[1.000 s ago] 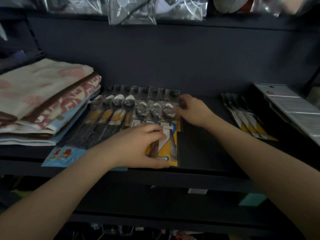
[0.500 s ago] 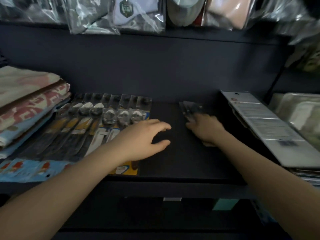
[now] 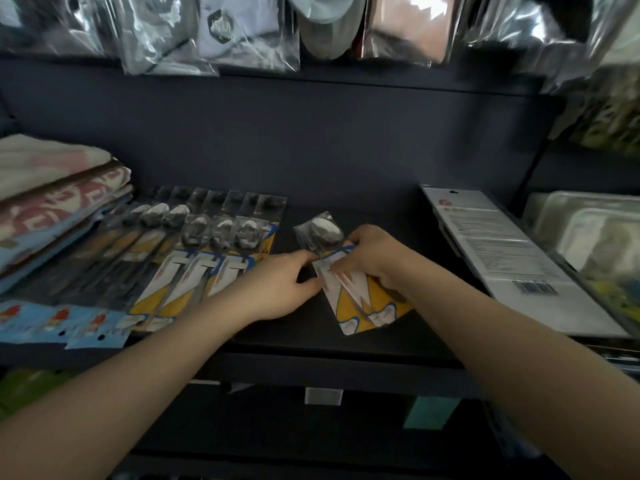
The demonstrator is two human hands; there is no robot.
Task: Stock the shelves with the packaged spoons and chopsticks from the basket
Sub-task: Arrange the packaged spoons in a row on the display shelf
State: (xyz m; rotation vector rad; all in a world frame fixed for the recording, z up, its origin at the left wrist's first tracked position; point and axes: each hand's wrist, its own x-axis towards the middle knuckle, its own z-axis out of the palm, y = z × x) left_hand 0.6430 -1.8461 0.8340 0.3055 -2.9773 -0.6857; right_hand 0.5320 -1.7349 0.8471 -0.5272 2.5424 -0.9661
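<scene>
A row of packaged spoons [image 3: 221, 251] with yellow and white cards lies on the dark shelf [image 3: 304, 337], left of centre. Further left lie darker packs [image 3: 104, 258] with blue card ends. A separate stack of spoon packs [image 3: 360, 299] sits to the right of the row, spoon bowls pointing to the back. My right hand [image 3: 377, 258] rests on top of this stack with its fingers gripping the cards. My left hand [image 3: 277, 285] pinches the stack's left edge. The basket is out of view.
Folded patterned cloths [image 3: 52, 202] are piled at the shelf's left end. A long white flat package [image 3: 512, 258] lies at the right, with clear boxes [image 3: 588, 237] beyond it. Bagged goods [image 3: 249, 32] hang above. The shelf's front edge carries price tags [image 3: 323, 396].
My right hand has pulled the separate stack of spoon packs forward and left on the shelf. My left hand has left the main row and reached over to the stack's left edge.
</scene>
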